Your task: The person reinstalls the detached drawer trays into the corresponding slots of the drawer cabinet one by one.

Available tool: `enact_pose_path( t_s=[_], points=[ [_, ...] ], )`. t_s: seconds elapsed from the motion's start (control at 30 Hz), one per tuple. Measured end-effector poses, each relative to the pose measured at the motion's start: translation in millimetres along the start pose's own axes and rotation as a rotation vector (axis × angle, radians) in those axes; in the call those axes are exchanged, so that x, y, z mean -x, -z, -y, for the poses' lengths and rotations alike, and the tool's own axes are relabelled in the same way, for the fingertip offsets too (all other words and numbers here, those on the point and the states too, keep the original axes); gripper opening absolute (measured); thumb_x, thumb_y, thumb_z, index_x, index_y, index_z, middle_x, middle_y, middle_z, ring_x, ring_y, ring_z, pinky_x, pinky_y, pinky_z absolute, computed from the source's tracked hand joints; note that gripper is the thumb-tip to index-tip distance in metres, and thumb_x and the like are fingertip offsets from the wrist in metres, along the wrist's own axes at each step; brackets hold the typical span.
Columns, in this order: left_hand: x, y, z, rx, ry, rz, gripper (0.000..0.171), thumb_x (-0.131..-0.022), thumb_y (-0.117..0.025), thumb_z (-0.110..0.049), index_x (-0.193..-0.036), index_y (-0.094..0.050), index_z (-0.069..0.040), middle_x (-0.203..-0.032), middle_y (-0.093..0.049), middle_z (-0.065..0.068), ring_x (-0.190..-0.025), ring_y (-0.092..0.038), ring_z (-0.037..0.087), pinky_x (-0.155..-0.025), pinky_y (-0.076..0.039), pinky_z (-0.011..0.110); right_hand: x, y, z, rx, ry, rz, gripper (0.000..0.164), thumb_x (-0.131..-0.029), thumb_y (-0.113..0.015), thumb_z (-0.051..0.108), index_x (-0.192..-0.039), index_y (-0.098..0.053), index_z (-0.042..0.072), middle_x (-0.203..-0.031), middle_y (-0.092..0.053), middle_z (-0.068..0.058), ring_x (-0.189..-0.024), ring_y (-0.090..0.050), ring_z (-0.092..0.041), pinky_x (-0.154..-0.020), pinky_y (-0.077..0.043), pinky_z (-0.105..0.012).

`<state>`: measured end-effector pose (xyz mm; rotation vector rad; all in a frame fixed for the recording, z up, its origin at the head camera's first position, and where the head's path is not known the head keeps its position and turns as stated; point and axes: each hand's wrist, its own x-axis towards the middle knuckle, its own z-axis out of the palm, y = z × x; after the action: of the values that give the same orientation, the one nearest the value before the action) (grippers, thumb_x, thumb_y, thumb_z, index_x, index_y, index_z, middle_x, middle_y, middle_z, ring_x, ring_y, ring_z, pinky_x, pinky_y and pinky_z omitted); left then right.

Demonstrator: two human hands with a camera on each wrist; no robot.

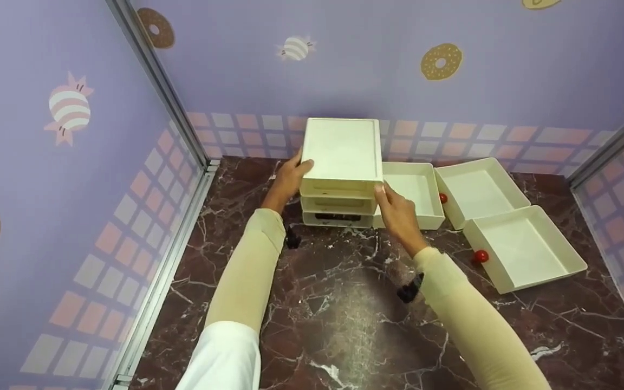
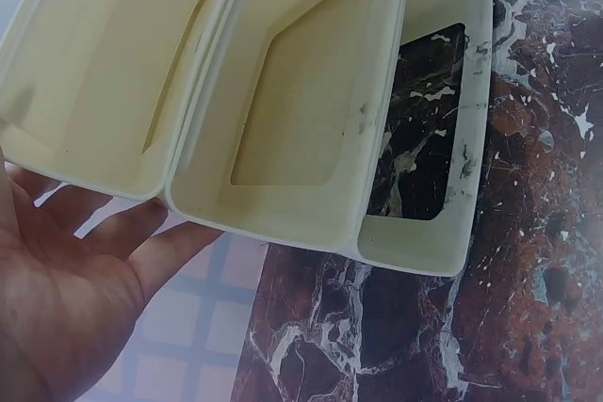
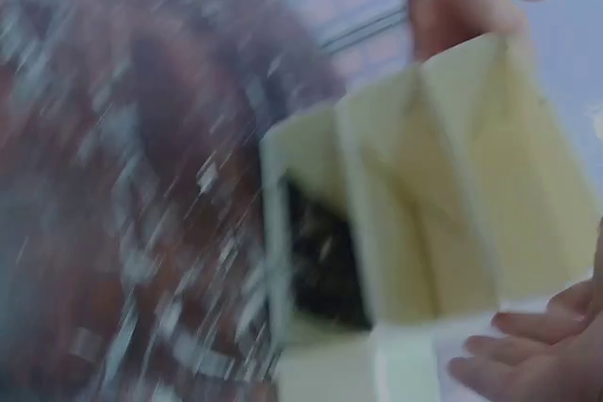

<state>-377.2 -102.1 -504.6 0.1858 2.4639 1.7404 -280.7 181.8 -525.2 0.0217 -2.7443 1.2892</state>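
A cream three-tier drawer case [image 1: 343, 149] stands against the back wall with its drawers out. My left hand [image 1: 290, 176] grips its left side, the thumb over the top edge. At the front right corner, my right hand [image 1: 397, 214] holds the other side. In the left wrist view, the left fingers [image 2: 141, 233] reach along the outside of the case, whose hollow tiers face the camera. Dark marbled surface shows through the bottom tier's floor opening. The blurred right wrist view has the right hand [image 3: 542, 345] beside the case, with the left hand opposite.
Right of the case lie three cream drawers: one beside it [image 1: 410, 189], one farther right [image 1: 482, 187], and one in front [image 1: 528, 249]. Red round knobs [image 1: 481, 256] show on two. Patterned walls [image 1: 344, 59] enclose the dark marbled surface [image 1: 333, 309].
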Motion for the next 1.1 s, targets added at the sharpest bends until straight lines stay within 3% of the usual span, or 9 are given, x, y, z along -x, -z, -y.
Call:
enact_pose_path(
  t_s=[0.1, 0.23, 0.33, 0.47, 0.57, 0.73, 0.9, 1.1],
  points=[
    [0.9, -0.7, 2.0, -0.026, 0.000, -0.002, 0.072, -0.102, -0.049, -0.052, -0.164, -0.022, -0.026, -0.168, -0.030, 0.005, -0.156, -0.027, 0.025, -0.128, -0.020, 0.038, 9, 0, -39, 0.237, 0.140, -0.003, 0.070, -0.104, -0.049, 0.055, -0.153, -0.047, 0.006, -0.137, -0.064, -0.024, -0.126, -0.060, -0.047, -0.112, -0.043, -0.058],
    [3.4, -1.4, 3.0, -0.044, 0.007, 0.003, 0.074, -0.102, -0.049, -0.053, -0.164, -0.021, -0.025, -0.168, -0.029, 0.007, -0.156, -0.027, 0.027, -0.128, -0.021, 0.040, 23, -2, -94, 0.647, 0.255, 0.019, 0.077, -0.095, -0.066, 0.051, -0.152, -0.045, 0.005, -0.146, -0.056, -0.023, -0.134, -0.051, -0.049, -0.114, -0.033, -0.070],
    [4.0, -1.2, 2.2, -0.045, 0.007, 0.006, 0.073, -0.102, -0.048, -0.052, -0.164, -0.022, -0.024, -0.168, -0.030, 0.006, -0.155, -0.028, 0.026, -0.128, -0.022, 0.039, 27, -6, -122, 0.787, 0.340, -0.007, 0.077, -0.089, -0.077, 0.039, -0.152, -0.046, 0.006, -0.146, -0.055, -0.022, -0.135, -0.048, -0.051, -0.111, -0.030, -0.076],
    [3.9, -1.3, 1.5, -0.048, -0.010, 0.011, 0.072, -0.102, -0.048, -0.051, -0.164, -0.022, -0.023, -0.167, -0.031, 0.006, -0.155, -0.028, 0.026, -0.128, -0.023, 0.039, 23, -12, -144, 0.788, 0.487, -0.151, 0.063, -0.085, -0.078, 0.016, -0.144, -0.055, 0.007, -0.129, -0.062, -0.020, -0.120, -0.055, -0.050, -0.105, -0.041, -0.072],
    [4.5, -2.1, 1.6, -0.045, -0.012, 0.024, 0.071, -0.103, -0.047, -0.050, -0.164, -0.020, -0.025, -0.168, -0.029, 0.005, -0.156, -0.027, 0.024, -0.128, -0.022, 0.038, 19, -13, -153, 0.770, 0.542, -0.213, 0.055, -0.086, -0.074, 0.009, -0.140, -0.060, 0.009, -0.121, -0.064, -0.017, -0.111, -0.057, -0.047, -0.103, -0.044, -0.067],
    [5.2, -2.7, 0.2, -0.048, -0.006, 0.023, 0.072, -0.103, -0.047, -0.050, -0.165, -0.019, -0.024, -0.168, -0.030, 0.005, -0.155, -0.029, 0.026, -0.128, -0.022, 0.040, 13, -10, -156, 0.742, 0.575, -0.224, 0.053, -0.083, -0.070, 0.001, -0.135, -0.065, 0.012, -0.115, -0.065, -0.014, -0.103, -0.057, -0.043, -0.097, -0.045, -0.060],
    [3.6, -0.3, -1.8, -0.033, -0.007, 0.009, 0.073, -0.103, -0.048, -0.050, -0.165, -0.020, -0.022, -0.167, -0.030, 0.006, -0.155, -0.029, 0.028, -0.128, -0.022, 0.043, 10, -3, -147, 0.700, 0.596, -0.229, 0.055, -0.079, -0.076, 0.001, -0.132, -0.067, 0.011, -0.113, -0.067, -0.012, -0.103, -0.057, -0.041, -0.096, -0.043, -0.057],
    [1.8, 0.5, -0.2, -0.032, 0.001, 0.005, 0.074, -0.103, -0.048, -0.051, -0.165, -0.020, -0.023, -0.168, -0.030, 0.005, -0.155, -0.029, 0.026, -0.128, -0.022, 0.040, 27, 18, -131, 0.625, 0.628, -0.241, 0.055, -0.081, -0.078, 0.009, -0.135, -0.066, 0.011, -0.117, -0.067, -0.014, -0.109, -0.056, -0.042, -0.104, -0.041, -0.061]
  ],
)
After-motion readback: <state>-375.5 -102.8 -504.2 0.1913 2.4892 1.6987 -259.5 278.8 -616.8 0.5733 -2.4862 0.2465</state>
